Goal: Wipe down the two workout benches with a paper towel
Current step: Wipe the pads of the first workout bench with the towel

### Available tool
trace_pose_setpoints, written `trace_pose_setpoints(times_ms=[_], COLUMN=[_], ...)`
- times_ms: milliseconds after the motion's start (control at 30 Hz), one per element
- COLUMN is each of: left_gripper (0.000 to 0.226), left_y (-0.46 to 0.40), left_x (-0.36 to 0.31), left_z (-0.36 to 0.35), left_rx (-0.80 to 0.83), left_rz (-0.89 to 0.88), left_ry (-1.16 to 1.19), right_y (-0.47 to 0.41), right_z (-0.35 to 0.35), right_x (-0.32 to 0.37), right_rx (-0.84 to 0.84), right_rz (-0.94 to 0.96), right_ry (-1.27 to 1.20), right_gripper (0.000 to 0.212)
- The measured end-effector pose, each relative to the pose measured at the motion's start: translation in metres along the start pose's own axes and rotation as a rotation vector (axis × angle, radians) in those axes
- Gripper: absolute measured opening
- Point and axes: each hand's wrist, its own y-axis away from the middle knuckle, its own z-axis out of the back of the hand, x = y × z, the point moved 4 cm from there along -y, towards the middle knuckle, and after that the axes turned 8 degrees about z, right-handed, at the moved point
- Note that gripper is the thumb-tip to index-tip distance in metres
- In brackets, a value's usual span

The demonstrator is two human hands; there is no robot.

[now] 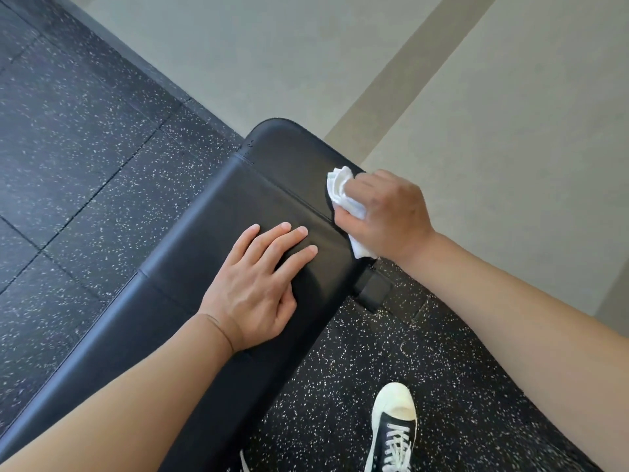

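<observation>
paper towel (343, 202): white, bunched into a wad, pressed on the far right edge of the bench pad close to its rounded end. Looks light and floppy, so I'd guess it tears or rolls up if you drag it too hard, more so if it's damp (can't tell whether it is).

right hand (388, 212): grip is wrapped around the paper towel, fingers curled over the wad with loose ends poking out at the front and back. Bunching it like that is probably the way to go, since a flat sheet would just skid off under the palm.

left hand (258, 284): lying flat on the pad, fingers straight and a bit spread, holding nothing. Reads like it's just bracing the person's weight.

bench (218, 253): black padded top with a seam across it, smooth and a little shiny, so likely slick vinyl with some give. The pad dents slightly around the left fingers. Only one bench is in view, can't see the second one at all.

bracket (372, 291): dark frame piece sticking out under the right edge, just below the towel. Could snag the towel on a pass along the side.

floor (85, 131): black speckled rubber tiles under the bench, pale smooth flooring past its end.

shoe (394, 427): black and white sneaker on the rubber floor beside the bench.

progress: my guess is it's mid-wipe on this end of the bench.
</observation>
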Motion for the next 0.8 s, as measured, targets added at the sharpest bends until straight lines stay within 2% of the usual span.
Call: trace_pose_setpoints(times_ms=[100, 233, 300, 433, 467, 567, 667, 733, 800], left_gripper=[0.061, 0.058, 0.056, 0.05, 0.049, 0.044, 0.046, 0.047, 0.05], left_y=[-0.001, -0.003, -0.009, -0.023, -0.028, -0.041, -0.045, -0.043, -0.042], left_x=[-0.004, -0.005, 0.0, 0.016, 0.027, 0.069, 0.092, 0.093, 0.093], left_z=[0.009, 0.023, 0.032, 0.045, 0.047, 0.049, 0.031, 0.022, 0.021], left_rx=[0.08, 0.134, 0.152, 0.117, 0.073, -0.1, -0.074, -0.077, -0.099], left_rz=[0.011, 0.017, -0.005, -0.035, 0.042, 0.428, 0.756, 0.829, 0.827], left_ry=[-0.041, -0.018, 0.026, 0.013, 0.063, 0.188, 0.248, 0.263, 0.267], right_y=[-0.052, -0.096, -0.089, -0.036, -0.019, 0.025, 0.036, 0.025, 0.006], right_z=[-0.016, -0.037, -0.036, -0.017, -0.011, 0.007, 0.007, 0.0, -0.008], right_x=[0.018, 0.046, 0.048, 0.04, 0.034, 0.011, 0.002, 0.003, 0.009], right_rx=[0.029, 0.069, 0.057, 0.009, 0.014, -0.005, -0.006, -0.019, -0.047], right_rz=[-0.072, -0.045, -0.044, -0.034, -0.027, 0.02, 0.076, 0.075, 0.045], right_ry=[0.0, -0.003, 0.011, -0.026, -0.002, 0.045, 0.091, 0.119, 0.124], right_gripper=[0.021, 0.024, 0.034, 0.024, 0.024, 0.02, 0.025, 0.027, 0.028])
